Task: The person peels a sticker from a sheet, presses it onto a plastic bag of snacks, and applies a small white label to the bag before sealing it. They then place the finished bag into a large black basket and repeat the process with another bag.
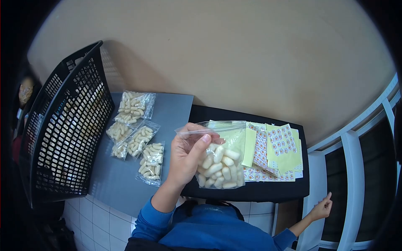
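Note:
My left hand grips a clear zip bag by its upper left side, thumb in front. Pale, oblong, finger-shaped snack pieces fill the lower part of this bag, which hangs over the black-covered table. Out to the right, beyond the table, is my right hand. Its fingers are curled and one digit points up; anything small held in them cannot be made out. Behind the held bag and to its right lie sheets of round stickers with yellowish backing, partly hidden by the bag.
Several filled bags lie on the grey table at left. A tall black slatted basket holding many more pale pieces stands at its left end. The black table adjoins on the right. A white metal frame rises at far right.

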The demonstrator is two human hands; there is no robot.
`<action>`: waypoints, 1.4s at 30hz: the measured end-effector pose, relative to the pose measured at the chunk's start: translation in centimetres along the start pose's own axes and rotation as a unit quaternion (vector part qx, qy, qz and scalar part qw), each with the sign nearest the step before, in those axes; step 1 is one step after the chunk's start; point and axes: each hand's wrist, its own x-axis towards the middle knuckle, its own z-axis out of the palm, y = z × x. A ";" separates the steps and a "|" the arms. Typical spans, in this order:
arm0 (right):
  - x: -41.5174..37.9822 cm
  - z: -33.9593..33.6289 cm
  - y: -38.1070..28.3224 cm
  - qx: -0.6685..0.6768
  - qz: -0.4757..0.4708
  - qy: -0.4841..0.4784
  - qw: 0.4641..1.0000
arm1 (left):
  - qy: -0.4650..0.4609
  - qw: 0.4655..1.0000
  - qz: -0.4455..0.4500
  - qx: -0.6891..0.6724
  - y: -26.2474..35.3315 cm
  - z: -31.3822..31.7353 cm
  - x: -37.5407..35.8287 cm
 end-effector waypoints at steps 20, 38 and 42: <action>-10.9 6.3 -27.0 0.509 -0.211 -0.333 0.765 | -0.038 0.999 -0.005 -0.002 0.1 1.0 -1.8; -13.8 7.5 -28.0 0.549 -0.185 -0.569 0.584 | 0.006 0.949 0.147 0.279 0.3 0.1 -2.5; -13.6 7.7 -27.7 0.561 -0.210 -0.557 0.575 | 0.011 0.940 0.166 0.298 0.1 0.4 -2.6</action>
